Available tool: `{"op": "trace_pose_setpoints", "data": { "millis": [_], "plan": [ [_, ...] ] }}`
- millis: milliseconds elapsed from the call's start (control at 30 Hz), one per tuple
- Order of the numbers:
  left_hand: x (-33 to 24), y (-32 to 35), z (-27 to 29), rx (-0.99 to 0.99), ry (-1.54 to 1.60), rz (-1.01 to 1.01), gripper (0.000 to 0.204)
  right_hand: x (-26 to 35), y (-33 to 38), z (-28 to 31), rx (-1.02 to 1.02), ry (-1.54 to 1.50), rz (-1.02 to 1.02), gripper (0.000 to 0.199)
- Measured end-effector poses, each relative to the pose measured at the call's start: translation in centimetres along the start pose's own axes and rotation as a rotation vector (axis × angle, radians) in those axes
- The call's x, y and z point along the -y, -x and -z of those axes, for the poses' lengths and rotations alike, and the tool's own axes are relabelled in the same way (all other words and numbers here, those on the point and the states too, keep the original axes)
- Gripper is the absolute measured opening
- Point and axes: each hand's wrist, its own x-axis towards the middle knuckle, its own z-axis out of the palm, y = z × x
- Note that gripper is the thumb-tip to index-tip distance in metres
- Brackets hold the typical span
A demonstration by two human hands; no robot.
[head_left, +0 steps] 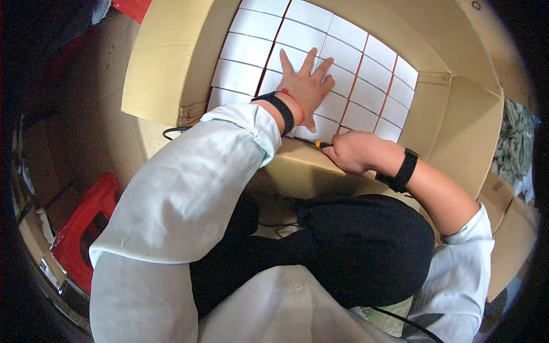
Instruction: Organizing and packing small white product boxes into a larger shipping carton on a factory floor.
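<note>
My left hand (306, 88) lies spread on top of several small white boxes (247, 47), which stand in close rows inside a large open cardboard carton (163, 63). A black band and a red cord go round that wrist. At the carton's near edge, my right hand (355, 151) is closed on a slim tool with a yellow-and-black handle (321, 144). Its thin end points left, along the line between the white boxes and the near wall. The fingers hide most of the handle, so its exact kind cannot be made out.
The carton's flaps stand outward at the left and right. A red plastic stool (86, 220) is on the left. Beyond the right flap are greenish bundled items (513, 143) and more cardboard (494, 197). My dark-clothed legs (366, 246) are close to the near wall.
</note>
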Motion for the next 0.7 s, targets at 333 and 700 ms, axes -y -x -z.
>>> {"op": "trace_pose_setpoints", "data": {
  "millis": [333,700],
  "plan": [
    [-0.2,-0.3,0.0,-0.038,0.045,-0.023,0.112,-5.6,4.1,-1.8,-0.079,-0.267,0.083,0.054],
    [-4.8,-0.7,-1.5,-0.123,0.082,-0.648,0.035,-11.6,5.4,-7.8,-0.18,-0.393,0.027,0.044]
  ]
}}
